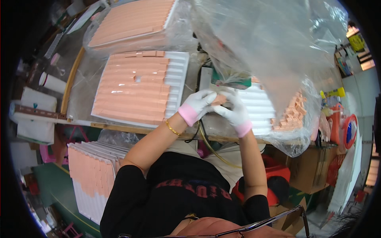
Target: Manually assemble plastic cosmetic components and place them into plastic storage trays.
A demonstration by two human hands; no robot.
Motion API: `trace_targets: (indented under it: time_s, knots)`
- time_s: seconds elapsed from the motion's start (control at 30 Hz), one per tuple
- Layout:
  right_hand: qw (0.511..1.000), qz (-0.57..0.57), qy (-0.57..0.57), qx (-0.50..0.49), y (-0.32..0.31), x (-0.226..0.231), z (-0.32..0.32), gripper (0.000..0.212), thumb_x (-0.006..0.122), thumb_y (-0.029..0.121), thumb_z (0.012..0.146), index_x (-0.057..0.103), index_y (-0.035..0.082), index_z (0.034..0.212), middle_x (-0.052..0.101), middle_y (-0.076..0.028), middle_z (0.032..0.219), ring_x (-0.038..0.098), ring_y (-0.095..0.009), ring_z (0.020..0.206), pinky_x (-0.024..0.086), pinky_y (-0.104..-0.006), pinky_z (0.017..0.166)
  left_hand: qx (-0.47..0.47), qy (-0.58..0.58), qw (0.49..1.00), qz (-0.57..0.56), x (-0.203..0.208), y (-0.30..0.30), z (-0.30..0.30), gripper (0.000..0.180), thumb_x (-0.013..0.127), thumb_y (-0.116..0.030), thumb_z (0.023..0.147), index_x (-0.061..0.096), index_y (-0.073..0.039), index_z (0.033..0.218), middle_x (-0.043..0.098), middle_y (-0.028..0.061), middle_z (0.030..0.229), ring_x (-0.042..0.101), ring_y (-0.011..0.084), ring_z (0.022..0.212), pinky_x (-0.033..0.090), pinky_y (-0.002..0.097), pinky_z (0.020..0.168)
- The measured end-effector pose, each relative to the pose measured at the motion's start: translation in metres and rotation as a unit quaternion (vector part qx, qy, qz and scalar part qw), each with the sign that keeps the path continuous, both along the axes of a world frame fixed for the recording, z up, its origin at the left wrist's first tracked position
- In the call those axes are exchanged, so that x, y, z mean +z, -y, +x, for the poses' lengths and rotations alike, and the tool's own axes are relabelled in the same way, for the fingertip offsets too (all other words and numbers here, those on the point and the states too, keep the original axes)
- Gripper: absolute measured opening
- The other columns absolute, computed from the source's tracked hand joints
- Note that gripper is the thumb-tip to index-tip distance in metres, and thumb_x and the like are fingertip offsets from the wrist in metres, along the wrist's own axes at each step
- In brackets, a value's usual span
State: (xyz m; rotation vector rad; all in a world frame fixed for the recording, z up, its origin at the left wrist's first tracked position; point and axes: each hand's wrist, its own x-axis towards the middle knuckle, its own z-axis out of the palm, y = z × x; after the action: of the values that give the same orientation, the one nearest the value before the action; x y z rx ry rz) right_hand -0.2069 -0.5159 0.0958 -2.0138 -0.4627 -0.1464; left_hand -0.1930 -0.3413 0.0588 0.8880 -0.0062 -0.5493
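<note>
White gloves with pink cuffs cover both my hands. My left hand point(199, 104) and my right hand point(235, 112) meet over the table edge, fingers closed on one small peach-coloured block point(219, 100) between them. To their left lies a white ridged tray point(177, 79), most of its grooves filled with rows of peach pieces point(133, 93) and its right side bare. A second white ridged tray point(256, 104) is right of my hands, with a loose heap of peach blocks point(293, 113) at its right end. Just beyond my hands stands a green box-like device point(234, 82), partly covered by plastic.
Clear plastic sheeting point(258, 39) hangs over the far right. Another filled tray point(131, 20) lies in plastic at the back left. Stacked trays point(93, 170) stand below the table at left. A yellowish hose point(210, 146) runs down the table front. Cardboard boxes point(311, 168) sit at right.
</note>
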Motion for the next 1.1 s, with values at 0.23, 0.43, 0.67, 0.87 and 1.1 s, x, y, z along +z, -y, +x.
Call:
trace_targets:
  time_s: [0.23,0.43,0.67,0.87,1.1]
  knots:
    - [0.951,-0.254,-0.007,-0.178,0.001,0.001,0.037,0.034,0.076,0.021,0.068,0.063,0.002,0.093,0.057,-0.013,0.097,0.052,-0.027,0.102,0.044,-0.0341,0.086,0.191,0.427,0.745,0.475,0.011,-0.075,0.078,0.037,0.06,-0.009,0.081,0.056,-0.004,0.118,0.062,0.0101,0.104,0.06,0.0212,0.092,0.047,0.0332,0.083]
    - [0.967,-0.031,0.024,-0.251,-0.015,-0.046,0.068,0.041,0.081,0.023,0.056,0.061,0.002,0.085,0.056,-0.016,0.103,0.053,-0.032,0.1,0.044,-0.0401,0.087,-0.042,0.489,0.44,0.752,-0.007,-0.183,0.161,0.031,0.059,-0.014,0.078,0.062,-0.008,0.108,0.06,0.0151,0.104,0.054,0.0357,0.097,0.045,0.0435,0.087]
    - [0.857,-0.304,0.067,-0.411,0.128,-0.019,0.027,0.035,0.068,0.032,0.075,0.065,0.005,0.097,0.063,-0.015,0.094,0.059,-0.03,0.092,0.047,-0.0401,0.084,-0.06,0.464,0.433,0.771,0.015,-0.152,0.162,0.019,0.063,-0.013,0.072,0.06,-0.002,0.088,0.06,0.0178,0.096,0.055,0.0366,0.093,0.045,0.0429,0.083]
    - [0.696,-0.567,-0.011,-0.44,0.196,-0.028,0.001,0.027,0.065,0.032,0.077,0.066,0.006,0.087,0.063,-0.013,0.085,0.061,-0.029,0.085,0.048,-0.0419,0.079,0.117,0.448,0.587,0.665,0.0,-0.153,0.142,0.023,0.064,-0.018,0.082,0.06,-0.002,0.098,0.061,0.016,0.095,0.06,0.0276,0.09,0.046,0.0358,0.083]
    - [0.847,-0.371,-0.077,-0.374,0.168,-0.031,-0.009,0.023,0.068,0.024,0.08,0.064,0.005,0.093,0.065,-0.009,0.085,0.062,-0.025,0.087,0.046,-0.0411,0.085,0.113,0.203,0.92,0.315,0.029,-0.05,0.037,0.023,0.058,-0.022,0.089,0.061,-0.004,0.103,0.065,0.0062,0.092,0.061,0.0116,0.077,0.048,0.0223,0.065]
